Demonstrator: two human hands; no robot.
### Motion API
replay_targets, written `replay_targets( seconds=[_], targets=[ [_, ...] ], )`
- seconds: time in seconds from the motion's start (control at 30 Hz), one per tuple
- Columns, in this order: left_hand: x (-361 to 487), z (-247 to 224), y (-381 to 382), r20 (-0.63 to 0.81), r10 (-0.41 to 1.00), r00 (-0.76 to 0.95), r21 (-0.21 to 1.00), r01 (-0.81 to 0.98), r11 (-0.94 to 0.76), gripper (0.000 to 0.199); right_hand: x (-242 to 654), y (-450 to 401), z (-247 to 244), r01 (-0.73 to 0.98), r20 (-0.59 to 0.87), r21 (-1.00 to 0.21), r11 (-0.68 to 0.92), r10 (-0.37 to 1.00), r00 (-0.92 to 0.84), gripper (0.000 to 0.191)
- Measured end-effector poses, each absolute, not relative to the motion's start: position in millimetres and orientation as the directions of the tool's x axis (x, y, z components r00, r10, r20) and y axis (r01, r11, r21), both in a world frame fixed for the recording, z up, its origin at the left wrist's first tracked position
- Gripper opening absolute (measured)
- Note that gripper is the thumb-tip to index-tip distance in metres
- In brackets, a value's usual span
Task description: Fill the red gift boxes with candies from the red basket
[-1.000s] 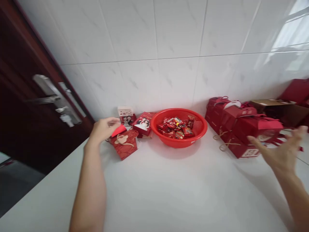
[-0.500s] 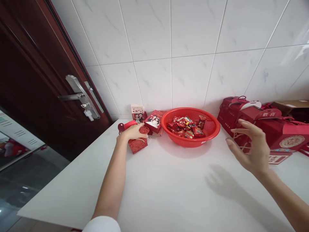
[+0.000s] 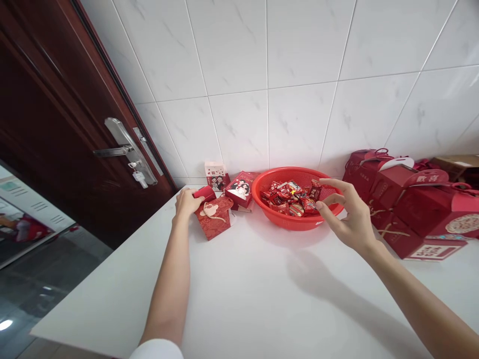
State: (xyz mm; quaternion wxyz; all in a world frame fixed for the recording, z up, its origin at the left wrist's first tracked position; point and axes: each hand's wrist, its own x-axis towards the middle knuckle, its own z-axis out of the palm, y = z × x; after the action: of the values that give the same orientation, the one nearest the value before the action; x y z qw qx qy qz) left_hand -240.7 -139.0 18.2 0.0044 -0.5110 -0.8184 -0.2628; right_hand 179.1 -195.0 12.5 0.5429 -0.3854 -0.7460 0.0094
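A left hand (image 3: 187, 203) grips a small red box (image 3: 204, 194) beside a corded bag (image 3: 215, 217); the right hand (image 3: 350, 214) spreads over the rim of a basket (image 3: 295, 222) of sweets (image 3: 290, 198).

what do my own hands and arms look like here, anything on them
The left hand and right hand are bare: no gloves, rings or watch visible. A white sleeve covers part of the left arm; none shows on the right arm.
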Motion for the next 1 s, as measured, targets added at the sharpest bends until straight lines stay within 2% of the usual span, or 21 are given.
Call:
replay_targets(
  seconds=[0.1, 0.17, 0.27, 0.33, 0.4, 0.53, 0.67, 0.8, 0.9, 1.0],
  targets=[
    [-236, 32, -145, 0.467, 0.739, -0.487, 0.464, 0.846, 0.264, 0.025, 180, -196, 13, 0.551, 0.802, -0.425, 0.718, 0.581, -0.139, 0.035],
    [-226, 48, -156, 0.592, 0.696, -0.407, 0.45, 0.883, 0.134, 0.02, 182, -195, 13, 0.548, 0.792, -0.441, 0.711, 0.595, -0.135, 0.033],
    [-199, 73, -181, 0.709, 0.686, -0.162, 0.378, 0.909, -0.176, 0.02, 185, -195, 14, 0.491, 0.752, -0.525, 0.695, 0.649, -0.114, 0.031],
    [-173, 85, -198, 0.736, 0.676, 0.021, 0.317, 0.872, -0.372, 0.023, 186, -196, 16, 0.426, 0.714, -0.592, 0.684, 0.69, -0.115, 0.03],
    [-146, 91, -213, 0.716, 0.671, 0.194, 0.258, 0.819, -0.512, 0.027, 187, -199, 20, 0.365, 0.673, -0.649, 0.668, 0.727, -0.133, 0.028],
    [-96, 83, -228, 0.559, 0.631, 0.538, 0.162, 0.675, -0.72, 0.029, 189, -206, 31, 0.289, 0.584, -0.714, 0.637, 0.771, -0.255, 0.027],
    [-56, 57, -231, 0.485, 0.339, 0.806, -0.011, 0.393, -0.919, 0.022, 194, -209, 39, 0.267, 0.438, -0.707, 0.655, 0.702, -0.561, 0.028],
    [-32, 30, -228, 0.464, 0.175, 0.869, -0.159, 0.276, -0.948, 0.02, 199, -206, 37, 0.298, 0.196, -0.698, 0.651, 0.574, -0.795, 0.021],
    [-24, 18, -226, 0.506, 0.147, 0.85, -0.229, 0.297, -0.927, 0.019, 202, -206, 33, 0.351, 0.064, -0.704, 0.618, 0.547, -0.834, 0.015],
    [-23, 14, -226, 0.533, 0.152, 0.833, -0.227, 0.313, -0.922, 0.023, 202, -207, 32, 0.366, 0.026, -0.687, 0.627, 0.525, -0.851, 0.018]
  ],
)
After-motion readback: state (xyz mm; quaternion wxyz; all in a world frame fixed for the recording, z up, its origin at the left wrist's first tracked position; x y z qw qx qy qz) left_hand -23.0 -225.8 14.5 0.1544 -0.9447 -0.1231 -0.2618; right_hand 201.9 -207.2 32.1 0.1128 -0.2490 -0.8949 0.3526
